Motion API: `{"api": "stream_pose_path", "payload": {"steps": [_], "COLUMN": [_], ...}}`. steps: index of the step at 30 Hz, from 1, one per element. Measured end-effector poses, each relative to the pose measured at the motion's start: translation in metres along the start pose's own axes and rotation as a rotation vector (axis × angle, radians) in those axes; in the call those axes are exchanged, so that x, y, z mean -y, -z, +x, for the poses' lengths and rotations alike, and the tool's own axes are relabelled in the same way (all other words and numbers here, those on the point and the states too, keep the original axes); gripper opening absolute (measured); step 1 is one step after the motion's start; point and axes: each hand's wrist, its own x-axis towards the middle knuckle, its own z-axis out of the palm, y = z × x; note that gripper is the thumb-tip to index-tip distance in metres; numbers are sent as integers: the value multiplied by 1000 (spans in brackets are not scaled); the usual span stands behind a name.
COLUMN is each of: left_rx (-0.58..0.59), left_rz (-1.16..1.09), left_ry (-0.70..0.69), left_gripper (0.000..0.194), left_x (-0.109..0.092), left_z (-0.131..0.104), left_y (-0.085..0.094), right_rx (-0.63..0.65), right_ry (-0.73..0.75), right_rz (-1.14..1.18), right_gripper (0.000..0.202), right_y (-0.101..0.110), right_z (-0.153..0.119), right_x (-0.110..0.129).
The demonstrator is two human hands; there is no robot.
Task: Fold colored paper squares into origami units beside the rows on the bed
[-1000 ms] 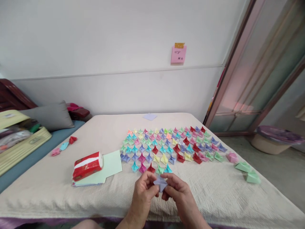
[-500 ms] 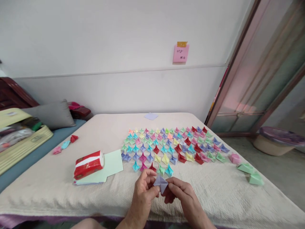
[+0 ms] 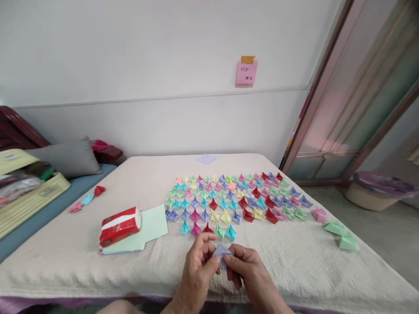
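Note:
A small lavender piece of folded paper (image 3: 222, 250) is held up between my two hands, a point of it facing away from me. My left hand (image 3: 200, 264) pinches its left side between thumb and fingers. On the other side, my right hand (image 3: 247, 266) grips it too, the thumb pressed on the front of the fold. Just beyond my fingers lie rows of small folded paper pieces (image 3: 225, 216) in many colours. The nearest are a red one (image 3: 208, 228), a green one (image 3: 220, 233) and a cyan one (image 3: 231, 233).
At left, a red tissue pack (image 3: 120, 226) rests on pale green paper sheets (image 3: 156, 223). Folded pieces in pink, cyan and red (image 3: 87, 199) lie farther left. Green folded papers (image 3: 348, 241) sit at the right edge. One lavender sheet (image 3: 206, 158) lies by the wall.
My right thumb has moved left onto the front of the lavender paper, and my hands are closer together. The view has shifted slightly.

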Motion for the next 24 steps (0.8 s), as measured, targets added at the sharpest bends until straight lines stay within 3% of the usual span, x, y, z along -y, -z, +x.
{"api": "stream_pose_path", "payload": {"steps": [7, 13, 17, 19, 22, 24], "left_rx": [-57, -98, -117, -119, -55, 20], "left_rz": [-47, -96, -120, -180, -323, -398], "left_ry": [21, 41, 65, 83, 178, 275], "left_gripper": [23, 42, 40, 42, 52, 58], "left_x": [5, 12, 9, 3, -3, -5], "left_z": [2, 7, 8, 8, 8, 8], "left_y": [-2, -7, -6, -3, 3, 6], "right_rx": [-61, -141, -125, -124, -183, -122], "right_ry": [-33, 60, 63, 136, 402, 533], "right_rz": [5, -14, -40, -83, -247, -385], "right_gripper": [29, 37, 42, 38, 9, 35], "right_y": [-6, -6, -5, -3, 2, 5], "right_z": [1, 5, 4, 1, -4, -6], "right_x": [-6, -15, -15, -9, 3, 11]}}
